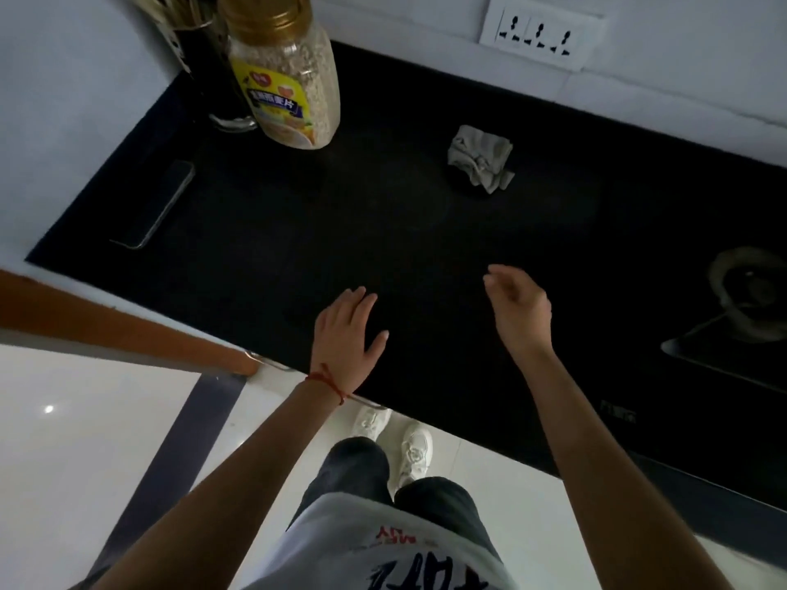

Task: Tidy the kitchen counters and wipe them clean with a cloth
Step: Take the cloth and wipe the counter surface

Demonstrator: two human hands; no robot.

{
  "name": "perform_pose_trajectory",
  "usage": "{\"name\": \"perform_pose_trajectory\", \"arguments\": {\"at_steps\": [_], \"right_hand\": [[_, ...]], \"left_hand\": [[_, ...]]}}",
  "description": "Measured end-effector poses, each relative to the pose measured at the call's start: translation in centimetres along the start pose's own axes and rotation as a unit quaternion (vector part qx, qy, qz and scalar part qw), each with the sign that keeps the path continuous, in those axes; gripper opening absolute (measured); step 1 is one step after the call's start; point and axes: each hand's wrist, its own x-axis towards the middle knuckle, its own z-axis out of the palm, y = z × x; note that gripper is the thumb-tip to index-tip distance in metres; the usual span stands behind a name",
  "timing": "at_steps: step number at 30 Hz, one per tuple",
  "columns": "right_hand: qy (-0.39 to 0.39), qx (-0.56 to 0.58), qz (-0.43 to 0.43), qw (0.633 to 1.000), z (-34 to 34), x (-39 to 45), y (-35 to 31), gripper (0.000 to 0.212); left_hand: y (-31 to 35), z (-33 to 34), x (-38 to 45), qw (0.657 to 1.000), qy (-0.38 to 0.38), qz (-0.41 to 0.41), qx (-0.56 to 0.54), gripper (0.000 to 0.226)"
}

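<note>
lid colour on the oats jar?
Gold, on the oats jar at the back left of the black counter; seen in the head view.

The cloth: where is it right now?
In the head view, the crumpled grey cloth lies on the black counter, right of the oat jar, beyond both empty hands.

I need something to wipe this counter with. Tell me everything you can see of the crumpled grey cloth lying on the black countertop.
The crumpled grey cloth is a small rag of soft, thin-looking fabric, bunched into a loose wad with folds and a corner trailing toward the near right. It lies on the black countertop, toward the back below the white wall socket panel, right of the oat jar. Neither hand touches it; nothing else touches it.
</note>
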Motion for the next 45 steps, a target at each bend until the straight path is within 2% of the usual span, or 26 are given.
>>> {"name": "perform_pose_trajectory", "arguments": {"at_steps": [4, 9, 14, 19, 22, 28, 33, 36, 38, 41, 45], "right_hand": [[0.044, -0.042, -0.012, 0.998, 2.0, 6.3, -3.4, 0.037], [0.048, -0.165, -0.105, 0.980, 5.1, 15.1, -6.1, 0.043], [0.008, -0.305, -0.105, 0.947, 7.1, 20.1, -6.9, 0.061], [0.047, -0.371, -0.142, 0.916, 7.5, 20.8, -6.6, 0.053], [0.055, -0.380, -0.155, 0.910, 7.0, 20.9, -6.6, 0.049], [0.083, -0.303, -0.103, 0.944, 5.7, 18.8, -7.1, 0.045], [0.149, -0.108, -0.033, 0.982, 3.9, 12.5, -5.9, 0.035], [0.143, 0.024, 0.017, 0.989, 1.9, 7.7, -4.3, 0.019], [0.141, 0.112, 0.044, 0.983, 0.2, 4.0, -2.8, 0.012], [0.173, 0.212, 0.077, 0.959, -2.3, -1.7, 0.3, 0.033], [0.247, 0.276, 0.124, 0.920, -5.7, -9.9, 5.2, 0.032]], "left_hand": [[-1.4, 0.4, 1.7, 0.994, -0.051, 0.028, 0.088, 0.056], [-2.0, 1.2, 1.7, 0.995, -0.036, 0.033, 0.091, 0.053], [-2.2, 1.4, 1.9, 0.995, -0.030, 0.036, 0.083, 0.054], [-2.2, 1.6, 1.8, 0.995, -0.021, 0.044, 0.085, 0.055], [-2.2, 1.5, 1.8, 0.996, -0.015, 0.047, 0.080, 0.054], [-2.2, 1.4, 1.8, 0.995, -0.034, 0.053, 0.083, 0.056], [-2.5, 1.2, 2.1, 0.992, -0.048, 0.085, 0.079, 0.058], [-2.4, 0.7, 2.2, 0.990, -0.044, 0.116, 0.066, 0.055], [-1.9, 0.4, 2.3, 0.988, -0.037, 0.145, 0.042, 0.050], [-0.3, 0.2, 2.6, 0.977, -0.038, 0.208, 0.008, 0.042], [3.7, 1.0, 1.9, 0.948, -0.087, 0.305, -0.043, 0.038]]}}
